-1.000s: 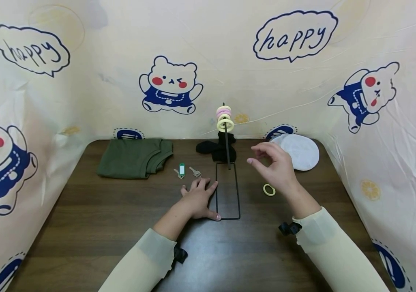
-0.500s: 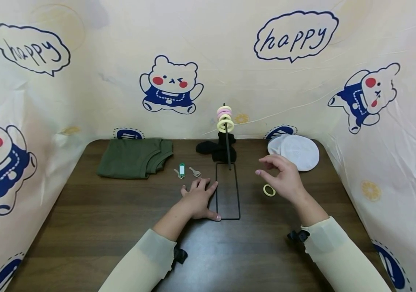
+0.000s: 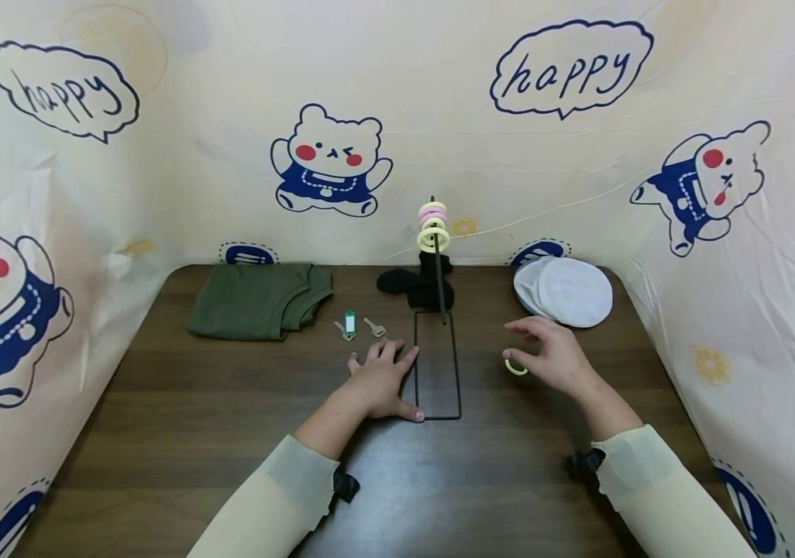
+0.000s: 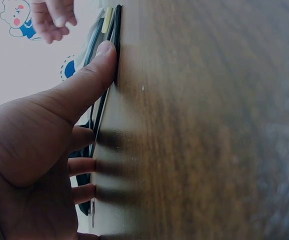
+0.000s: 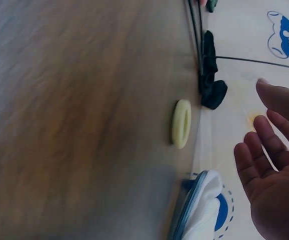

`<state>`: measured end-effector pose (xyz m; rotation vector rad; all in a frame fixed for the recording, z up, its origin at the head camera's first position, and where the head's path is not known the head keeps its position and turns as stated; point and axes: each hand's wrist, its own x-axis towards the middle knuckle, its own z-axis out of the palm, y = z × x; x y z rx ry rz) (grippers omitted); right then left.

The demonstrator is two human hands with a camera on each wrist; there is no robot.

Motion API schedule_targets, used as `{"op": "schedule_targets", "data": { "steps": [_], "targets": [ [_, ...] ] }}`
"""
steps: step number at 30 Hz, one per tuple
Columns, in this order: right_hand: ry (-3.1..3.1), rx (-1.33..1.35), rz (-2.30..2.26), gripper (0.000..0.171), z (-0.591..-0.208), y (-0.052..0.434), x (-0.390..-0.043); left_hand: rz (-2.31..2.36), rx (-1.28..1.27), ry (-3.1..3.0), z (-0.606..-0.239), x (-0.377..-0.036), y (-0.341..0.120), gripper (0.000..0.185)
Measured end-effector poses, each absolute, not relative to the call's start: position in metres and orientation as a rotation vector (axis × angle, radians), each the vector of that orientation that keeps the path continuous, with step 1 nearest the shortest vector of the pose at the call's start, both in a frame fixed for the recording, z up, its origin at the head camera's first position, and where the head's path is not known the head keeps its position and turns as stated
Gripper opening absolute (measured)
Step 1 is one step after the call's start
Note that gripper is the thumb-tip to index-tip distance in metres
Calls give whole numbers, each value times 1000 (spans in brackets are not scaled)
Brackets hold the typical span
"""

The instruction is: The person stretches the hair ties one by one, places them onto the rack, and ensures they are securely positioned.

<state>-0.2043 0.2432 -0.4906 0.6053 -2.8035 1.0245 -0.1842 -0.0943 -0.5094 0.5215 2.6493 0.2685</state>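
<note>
My left hand (image 3: 381,376) lies flat on the table, fingers straight, its thumb (image 4: 92,75) against the black wire stand base (image 3: 438,403). The stand's upright rod (image 3: 441,279) carries yellow and pink rings (image 3: 432,225) near its top. One loose yellow ring (image 3: 513,367) lies on the table to the right of the base. My right hand (image 3: 544,353) hovers just above and beside that ring with relaxed, slightly bent fingers and holds nothing. In the right wrist view the ring (image 5: 181,123) lies clear of the fingers (image 5: 264,150).
A folded green shirt (image 3: 258,300) lies at the back left. Keys with a green tag (image 3: 350,325) sit ahead of my left hand. Black socks (image 3: 414,287) lie behind the stand, and a white round mesh pouch (image 3: 568,291) at the back right. Printed sheets wall the table.
My right hand has come down and back from near the stand's rod to just over the loose yellow ring. The left hand has stayed put.
</note>
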Motion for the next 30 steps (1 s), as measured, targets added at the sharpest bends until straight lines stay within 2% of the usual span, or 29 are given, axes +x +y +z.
{"op": "schedule_targets", "data": {
  "steps": [14,30],
  "targets": [
    [-3089,721,844,58,-507,265,-207,251,525,2653,-513,-186,-93,121],
    [-3201,701,788,54,-507,266,-211,234,525,2649,-513,-188,-94,122]
  ]
}}
